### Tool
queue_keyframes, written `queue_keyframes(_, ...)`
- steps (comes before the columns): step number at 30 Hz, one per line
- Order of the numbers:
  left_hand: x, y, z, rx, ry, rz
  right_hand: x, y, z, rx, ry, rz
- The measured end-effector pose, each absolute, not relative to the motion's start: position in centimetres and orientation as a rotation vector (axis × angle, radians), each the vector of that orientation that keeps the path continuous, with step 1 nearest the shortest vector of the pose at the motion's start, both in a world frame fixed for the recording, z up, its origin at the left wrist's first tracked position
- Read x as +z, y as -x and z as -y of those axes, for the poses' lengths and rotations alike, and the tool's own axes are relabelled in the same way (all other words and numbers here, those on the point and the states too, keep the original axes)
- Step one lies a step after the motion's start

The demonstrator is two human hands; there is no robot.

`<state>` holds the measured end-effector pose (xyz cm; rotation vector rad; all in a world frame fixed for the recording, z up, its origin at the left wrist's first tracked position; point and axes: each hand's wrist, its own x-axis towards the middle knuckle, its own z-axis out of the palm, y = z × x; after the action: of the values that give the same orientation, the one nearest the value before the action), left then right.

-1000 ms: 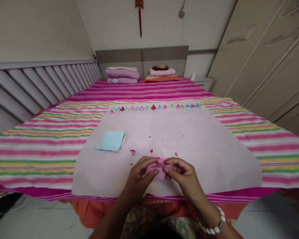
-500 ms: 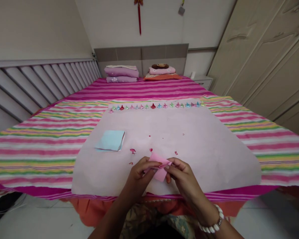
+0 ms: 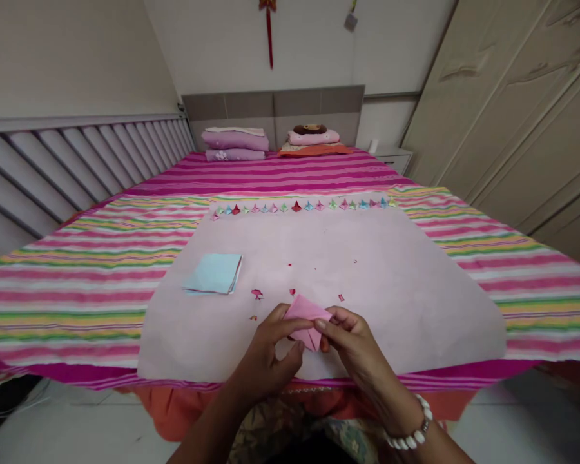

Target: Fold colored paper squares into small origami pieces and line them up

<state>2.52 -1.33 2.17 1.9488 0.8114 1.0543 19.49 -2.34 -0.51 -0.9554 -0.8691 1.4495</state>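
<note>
A small pink folded paper (image 3: 306,318) is pinched between both my hands just above the near edge of a pale pink sheet (image 3: 391,290) spread on the bed. My left hand (image 3: 269,351) grips its left side with thumb and fingers closed. My right hand (image 3: 352,341), with a white bead bracelet at the wrist, holds its right side. A stack of light blue paper squares (image 3: 214,273) lies to the left. Along the far edge of the sheet runs a row of several small folded paper shapes (image 3: 297,207) in different colours.
The bed has a striped pink, yellow and green cover (image 3: 77,270). Tiny red paper scraps (image 3: 258,294) dot the sheet near my hands. Folded blankets and pillows (image 3: 236,145) sit at the headboard. A slatted rail (image 3: 77,167) is left, wardrobe doors (image 3: 512,116) right.
The pink paper has been turned and opened up between my fingers, so a wider flap now shows on top. Both hands stay in the same spot.
</note>
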Motion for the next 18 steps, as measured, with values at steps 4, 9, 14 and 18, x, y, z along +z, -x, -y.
queue_keyframes(4, 1.5, -3.0, 1.0, 1.165, -1.699, -0.984, -0.7, -19.3, 2.2, 1.400, 0.980, 0.891)
queue_keyframes(9, 0.3, -3.5, 0.5, 1.210, -1.356, -1.074, -0.3, -19.0, 2.1, 1.417, 1.034, 0.910)
queue_keyframes(14, 0.6, -3.7, 0.5, 1.148, -1.117, -1.053, 0.0, -19.0, 2.0, 1.403, 1.063, 0.935)
queue_keyframes(18, 0.8, -3.4, 0.4, 1.124, -1.031, -1.078, -0.1, -19.0, 2.0, 1.362, 1.078, 0.895)
